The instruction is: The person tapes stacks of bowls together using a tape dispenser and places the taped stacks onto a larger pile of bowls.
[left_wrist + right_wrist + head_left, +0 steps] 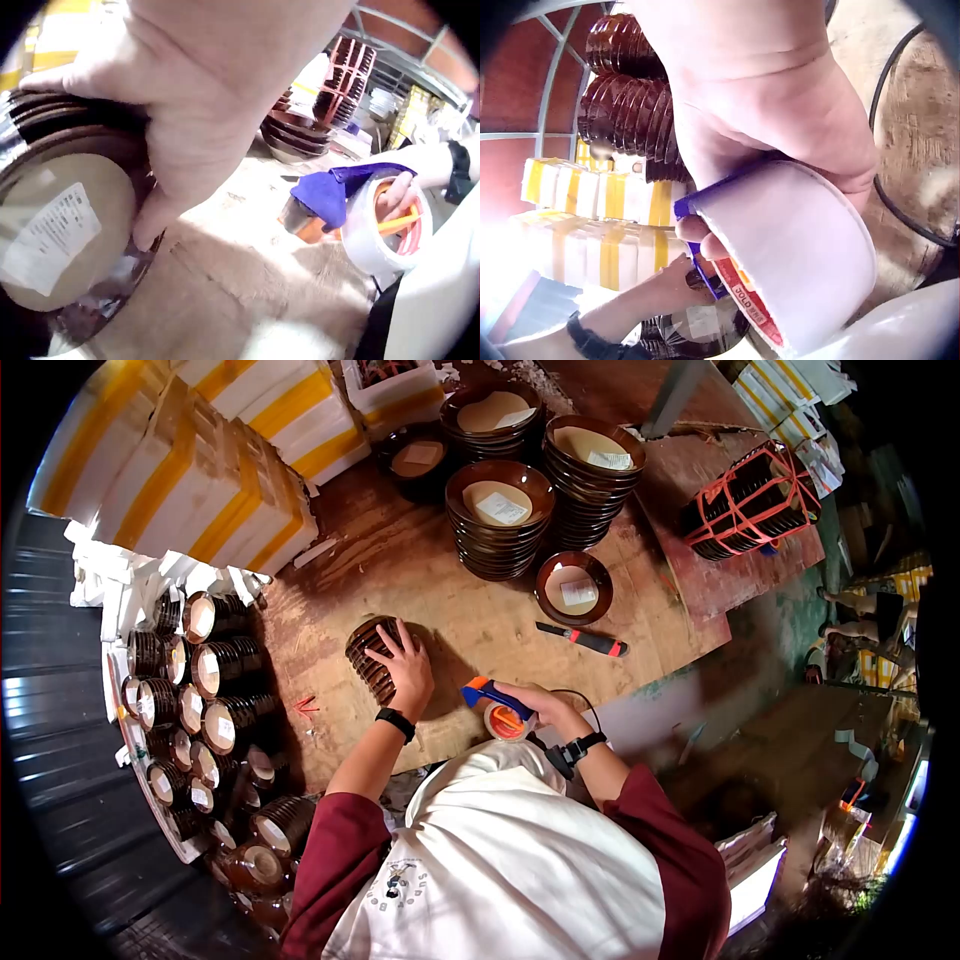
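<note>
My left hand (405,668) grips a stack of glossy brown bowls (366,660) lying on its side on the wooden table. In the left wrist view the thumb hooks over the rim of the end bowl, whose tan inner face carries a white printed label (54,236); the fingers reach across the top. My right hand (540,703) holds a blue tape dispenser (503,698) with an orange part, near the table's front edge by my body. A wide roll of tape (795,232) with a red and white core sits on the dispenser.
Upright stacks of brown bowls (500,525) stand at the back, with a single bowl (574,605) before them. A red and black utility knife (585,639) lies nearby. Yellow-taped white boxes (190,485) stand at back left, more bowls (225,670) at left, string-tied bowls (750,500) at right.
</note>
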The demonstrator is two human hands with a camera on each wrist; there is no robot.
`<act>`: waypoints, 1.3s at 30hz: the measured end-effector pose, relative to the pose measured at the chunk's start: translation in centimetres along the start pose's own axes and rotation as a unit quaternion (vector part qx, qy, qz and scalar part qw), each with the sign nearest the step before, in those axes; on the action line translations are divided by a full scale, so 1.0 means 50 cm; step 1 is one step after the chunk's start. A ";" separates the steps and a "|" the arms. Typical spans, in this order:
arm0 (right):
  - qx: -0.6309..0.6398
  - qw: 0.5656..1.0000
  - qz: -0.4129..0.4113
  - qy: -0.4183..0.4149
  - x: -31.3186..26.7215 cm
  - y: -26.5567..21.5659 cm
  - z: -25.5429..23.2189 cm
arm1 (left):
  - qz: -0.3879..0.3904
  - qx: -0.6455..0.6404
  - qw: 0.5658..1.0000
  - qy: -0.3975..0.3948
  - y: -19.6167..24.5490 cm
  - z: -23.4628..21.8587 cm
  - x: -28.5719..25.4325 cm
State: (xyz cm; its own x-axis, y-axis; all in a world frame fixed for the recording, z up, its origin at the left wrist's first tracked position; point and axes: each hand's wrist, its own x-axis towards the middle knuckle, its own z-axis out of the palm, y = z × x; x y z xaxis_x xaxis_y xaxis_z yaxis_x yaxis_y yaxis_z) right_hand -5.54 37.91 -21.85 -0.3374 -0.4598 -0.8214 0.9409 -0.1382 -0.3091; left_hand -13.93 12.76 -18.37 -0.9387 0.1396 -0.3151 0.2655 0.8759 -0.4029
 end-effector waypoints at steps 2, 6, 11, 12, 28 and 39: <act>-0.065 0.996 -0.062 0.019 -0.008 0.002 -0.015 | 0.001 0.014 1.000 -0.005 -0.001 0.004 0.005; -0.301 0.915 -0.224 0.148 0.009 0.024 -0.012 | 0.004 0.034 0.999 0.003 0.005 0.020 0.009; -0.565 0.711 -0.280 0.312 -0.008 0.019 0.050 | 0.008 0.028 1.000 -0.004 0.004 0.018 0.006; -0.585 0.674 -0.303 0.334 0.009 0.025 0.047 | 0.009 0.028 1.000 -0.007 0.006 0.017 0.004; -0.618 0.633 -0.324 0.335 0.028 0.039 0.079 | -0.076 -0.360 0.923 0.112 -0.147 0.034 -0.142; -0.673 0.573 -0.305 0.355 0.069 0.066 0.090 | -0.065 -0.536 0.830 0.138 -0.154 0.064 -0.152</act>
State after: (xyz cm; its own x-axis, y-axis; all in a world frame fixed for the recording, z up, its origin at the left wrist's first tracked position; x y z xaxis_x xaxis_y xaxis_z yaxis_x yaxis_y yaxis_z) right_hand -3.46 31.90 -23.55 -0.9676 -0.1477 -0.2049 -0.0713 0.9380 -0.3393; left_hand -8.16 3.49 -15.61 -0.9980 -0.0175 -0.0607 -0.0517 0.7787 0.6253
